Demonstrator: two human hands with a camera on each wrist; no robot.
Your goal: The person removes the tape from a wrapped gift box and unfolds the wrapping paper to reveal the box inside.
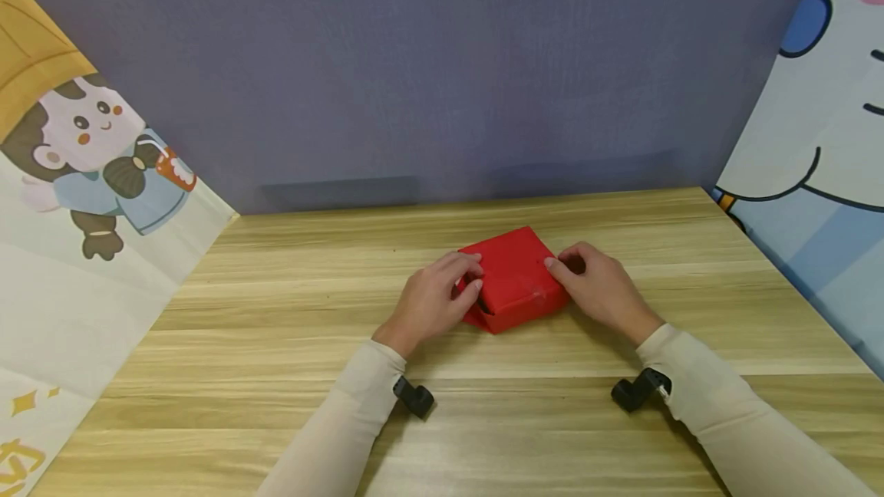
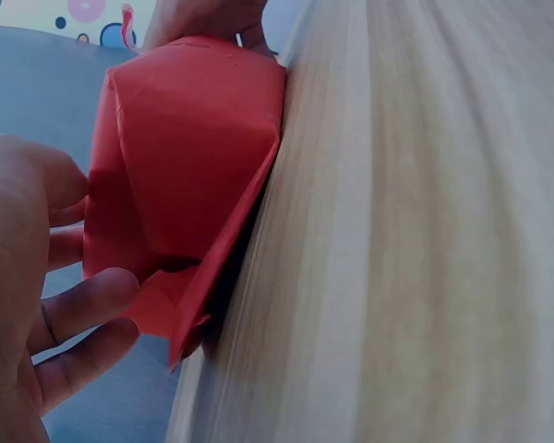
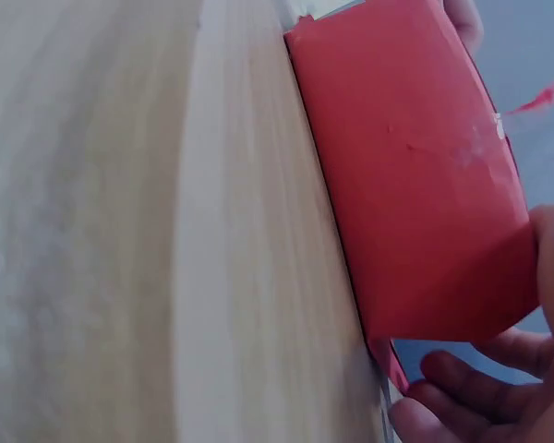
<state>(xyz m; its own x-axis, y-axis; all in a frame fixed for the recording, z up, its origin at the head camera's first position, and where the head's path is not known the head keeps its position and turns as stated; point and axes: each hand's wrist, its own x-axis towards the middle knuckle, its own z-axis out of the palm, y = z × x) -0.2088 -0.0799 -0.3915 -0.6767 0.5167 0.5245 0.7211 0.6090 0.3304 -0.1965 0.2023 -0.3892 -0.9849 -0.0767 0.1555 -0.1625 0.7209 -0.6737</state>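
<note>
A box-shaped parcel in red paper [image 1: 514, 271] lies on the wooden table between two bare hands. The left hand [image 1: 440, 290] is at its left end, thumb by the top edge and fingers loosely bent and spread. In the left wrist view, a loose paper flap [image 2: 217, 268] sticks out at that end, leaving a dark gap under it. The right hand [image 1: 599, 286] holds the right end, its thumb on the top face near the corner. Its other fingers [image 3: 471, 388] curl beside a folded-out strip of paper at the end, in the right wrist view.
Light wood grain covers the table [image 1: 290, 374]. A grey-blue panel [image 1: 442, 67] closes off the back, and cartoon-printed sheets [image 1: 90, 144] stand at both sides. Black wrist cameras [image 1: 414, 397] sit on the pale sleeves [image 1: 338, 420].
</note>
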